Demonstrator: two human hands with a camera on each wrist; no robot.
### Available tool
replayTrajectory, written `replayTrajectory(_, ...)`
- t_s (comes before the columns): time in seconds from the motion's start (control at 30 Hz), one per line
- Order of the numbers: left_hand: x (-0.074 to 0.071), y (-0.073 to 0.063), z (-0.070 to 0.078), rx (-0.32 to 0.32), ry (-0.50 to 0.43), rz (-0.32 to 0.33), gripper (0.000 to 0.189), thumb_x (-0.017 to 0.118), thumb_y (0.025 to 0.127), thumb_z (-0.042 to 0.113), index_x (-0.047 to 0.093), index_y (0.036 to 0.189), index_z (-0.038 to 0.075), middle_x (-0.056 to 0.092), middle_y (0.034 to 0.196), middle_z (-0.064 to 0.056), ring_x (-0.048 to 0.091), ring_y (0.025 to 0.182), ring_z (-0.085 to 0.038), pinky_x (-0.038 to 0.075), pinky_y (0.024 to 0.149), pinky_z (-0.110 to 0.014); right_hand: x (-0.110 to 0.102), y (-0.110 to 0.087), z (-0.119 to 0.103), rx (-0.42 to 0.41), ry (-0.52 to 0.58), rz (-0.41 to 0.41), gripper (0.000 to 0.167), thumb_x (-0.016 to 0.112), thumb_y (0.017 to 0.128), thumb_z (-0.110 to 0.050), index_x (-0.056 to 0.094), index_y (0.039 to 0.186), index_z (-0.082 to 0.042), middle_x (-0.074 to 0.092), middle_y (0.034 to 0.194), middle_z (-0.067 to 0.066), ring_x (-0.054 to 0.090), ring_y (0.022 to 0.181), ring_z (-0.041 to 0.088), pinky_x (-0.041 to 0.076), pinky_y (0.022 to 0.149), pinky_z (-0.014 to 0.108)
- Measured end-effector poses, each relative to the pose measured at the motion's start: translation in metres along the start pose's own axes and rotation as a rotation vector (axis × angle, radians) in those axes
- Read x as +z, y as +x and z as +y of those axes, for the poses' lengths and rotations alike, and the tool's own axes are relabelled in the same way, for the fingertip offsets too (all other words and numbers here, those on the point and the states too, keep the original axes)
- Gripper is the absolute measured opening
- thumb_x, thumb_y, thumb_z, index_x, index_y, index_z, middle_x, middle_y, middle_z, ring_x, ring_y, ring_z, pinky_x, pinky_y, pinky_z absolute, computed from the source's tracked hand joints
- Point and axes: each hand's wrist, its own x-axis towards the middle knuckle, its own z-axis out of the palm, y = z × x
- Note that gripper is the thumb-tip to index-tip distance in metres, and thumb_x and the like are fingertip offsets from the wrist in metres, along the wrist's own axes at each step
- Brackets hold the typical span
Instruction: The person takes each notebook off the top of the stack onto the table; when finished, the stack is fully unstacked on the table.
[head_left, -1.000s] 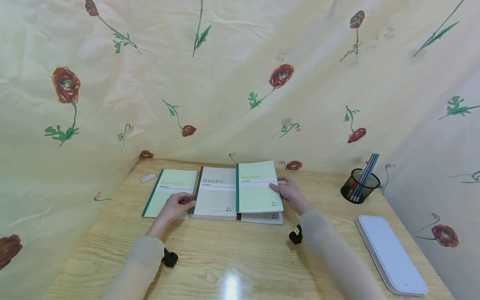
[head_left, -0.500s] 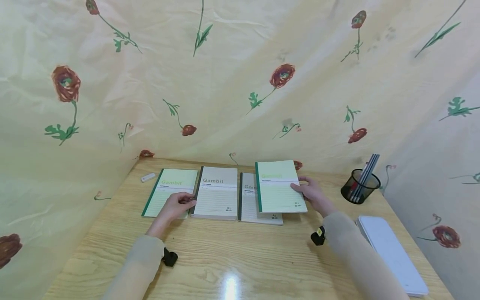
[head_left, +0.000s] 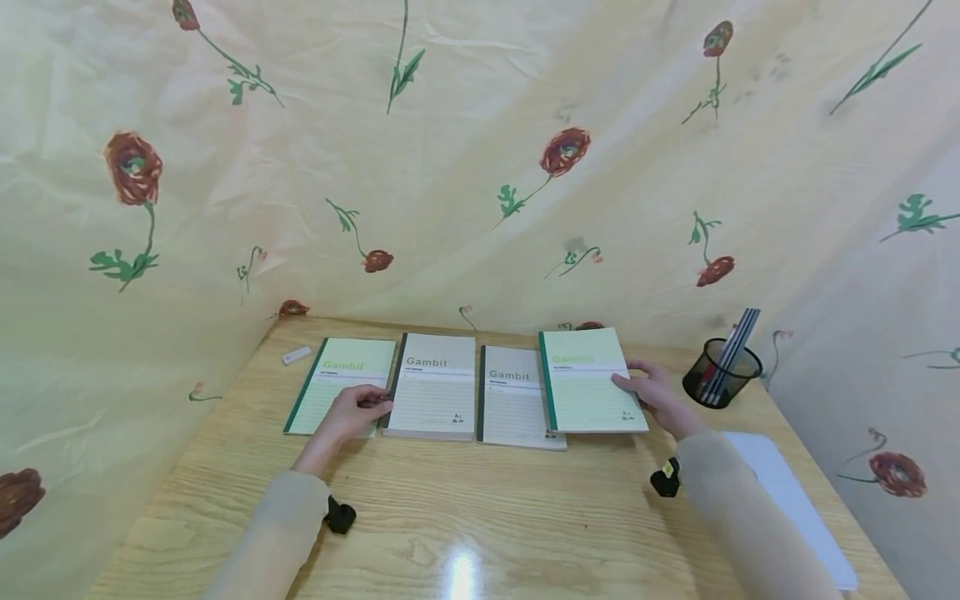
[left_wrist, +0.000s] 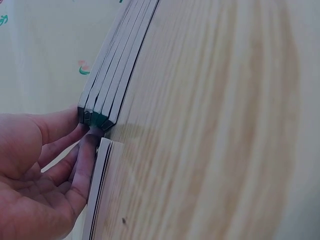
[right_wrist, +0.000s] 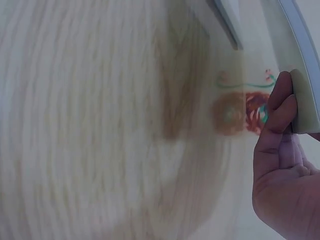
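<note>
My right hand grips the right edge of a green Gambit notebook, thumb on the cover and fingers beneath. In the right wrist view this notebook is raised off the table, its shadow below. It overlaps part of a thin grey notebook. My left hand holds the spine side of a stack of notebooks with a grey one on top. The left wrist view shows thumb and curled fingers at the dark and green spines of the stack. Another green notebook lies partly under that hand.
A white eraser lies at the back left. On the right stand a black mesh pen holder with pencils and a white flat case, partly behind the right sleeve. Floral cloth hangs behind the wooden table.
My right hand has carried the green notebook rightward from above the thin grey notebook, uncovering most of it, and slightly lowered it. The left hand has stayed at the stack.
</note>
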Motion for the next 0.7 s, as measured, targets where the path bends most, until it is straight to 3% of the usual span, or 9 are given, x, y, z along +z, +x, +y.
replayTrajectory(0.37,0.000,0.001,0.000,-0.004,-0.009,-0.002,0.029,0.070,0.095,0.013,0.067,0.120,-0.002,0.068,0.107,-0.012,0.060,0.096,-0.024,0.048,0.087,-0.040,-0.019,-0.003,0.011,0.043,-0.033,0.033,0.070,0.068,0.097,-0.022,0.030,0.151,0.002,0.057,0.104,0.001,0.059,0.078,0.009,0.051,0.068,0.027)
replayTrajectory(0.7,-0.001,0.000,0.002,-0.007,-0.025,-0.005,0.028,0.069,0.095,0.011,0.067,0.118,-0.005,0.069,0.103,-0.013,0.060,0.094,-0.024,0.048,0.082,-0.036,-0.026,-0.003,0.016,0.073,-0.077,0.042,0.071,0.065,0.098,-0.022,0.027,0.153,0.003,0.062,0.094,-0.002,0.061,0.074,0.010,0.052,0.065,0.028)
